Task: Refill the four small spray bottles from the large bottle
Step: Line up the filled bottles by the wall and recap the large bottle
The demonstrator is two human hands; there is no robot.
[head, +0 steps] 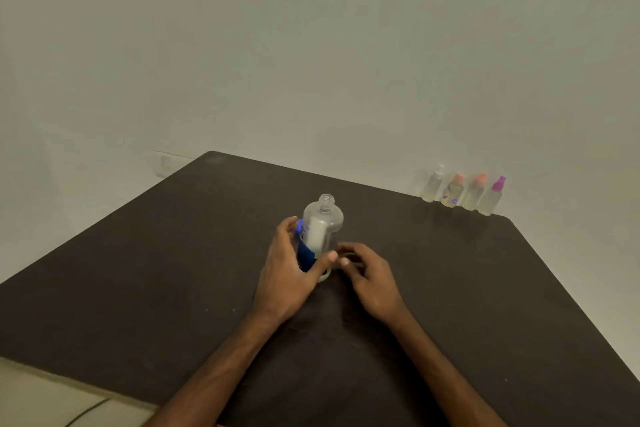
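Dark-brown table (pixel 138 270): a left hand (pixel 291 274) grips the uncapped bottle (pixel 320 225), apparently steadying it upright. The right hand (pixel 370 274) curls beside the bottle's base; whether it holds anything is unclear. Four capped sprayers (pixel 454 191) wait well beyond the bottle, rightward.

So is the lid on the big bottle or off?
Off. The big bottle stands upright, gripped by the left hand, and its neck is bare, threads showing, with nothing screwed on top.
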